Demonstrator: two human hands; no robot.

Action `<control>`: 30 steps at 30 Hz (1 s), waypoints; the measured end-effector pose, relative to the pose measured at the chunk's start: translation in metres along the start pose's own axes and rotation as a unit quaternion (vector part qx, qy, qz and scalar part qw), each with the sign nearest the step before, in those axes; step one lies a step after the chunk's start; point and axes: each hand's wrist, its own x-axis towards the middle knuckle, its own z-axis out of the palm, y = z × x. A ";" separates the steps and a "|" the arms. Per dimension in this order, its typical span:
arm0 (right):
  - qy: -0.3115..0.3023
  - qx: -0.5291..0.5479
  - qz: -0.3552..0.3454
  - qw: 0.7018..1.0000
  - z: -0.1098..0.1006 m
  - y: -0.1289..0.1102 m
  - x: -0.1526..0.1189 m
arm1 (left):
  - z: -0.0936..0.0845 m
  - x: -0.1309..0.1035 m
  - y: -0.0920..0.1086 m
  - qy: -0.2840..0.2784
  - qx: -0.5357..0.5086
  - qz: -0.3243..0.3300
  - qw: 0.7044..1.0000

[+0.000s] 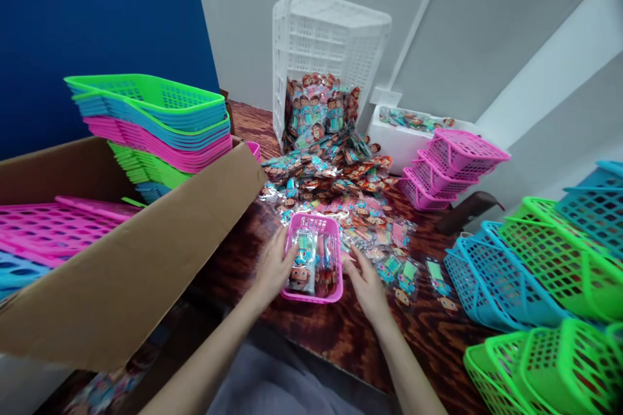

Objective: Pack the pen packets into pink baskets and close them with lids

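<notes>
A small pink plastic basket (pixel 311 299) stands at the table's front edge, between my two hands. Clear packets with printed cartoon figures fill it; one packet (pixel 304 253) lies face up on the left, others are packed on edge at the right. My left hand (pixel 270 266) holds the basket's left side, its thumb over the rim by the face-up packet. Beside the right wall, my right hand (pixel 368 285) has its fingers partly stretched and apart, close to loose packets; whether they touch the basket is unclear. A large pile of similar packets (pixel 331 168) spreads behind the basket.
A white crate (pixel 335 19) lies tipped behind the pile. Stacked colourful baskets (pixel 160 123) rise beyond a cardboard box (pixel 160 272) at left. Pink baskets (pixel 438 172), blue baskets (pixel 496 272) and green baskets (pixel 549 363) crowd the right, near a white foam box (pixel 389 136).
</notes>
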 end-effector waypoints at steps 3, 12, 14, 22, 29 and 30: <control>-0.025 0.023 0.003 0.999 0.015 -0.007 0.001 | 0.000 -0.001 0.011 -0.018 0.065 0.066 0.996; 0.011 -0.095 -0.034 0.995 0.038 -0.014 -0.002 | 0.021 0.010 0.045 -0.291 0.193 0.195 0.917; 0.012 -0.099 -0.029 0.995 0.039 -0.012 -0.003 | 0.023 0.010 0.045 -0.306 0.217 0.185 0.908; 0.031 -0.056 -0.036 0.997 0.042 -0.012 -0.005 | 0.016 0.012 0.048 -0.276 0.246 0.131 0.920; 0.024 -0.020 -0.029 0.999 0.044 -0.007 -0.005 | 0.031 0.015 0.048 -0.292 0.230 0.181 0.911; 0.026 -0.017 -0.028 0.999 0.044 -0.007 -0.005 | 0.032 0.016 0.047 -0.297 0.231 0.191 0.906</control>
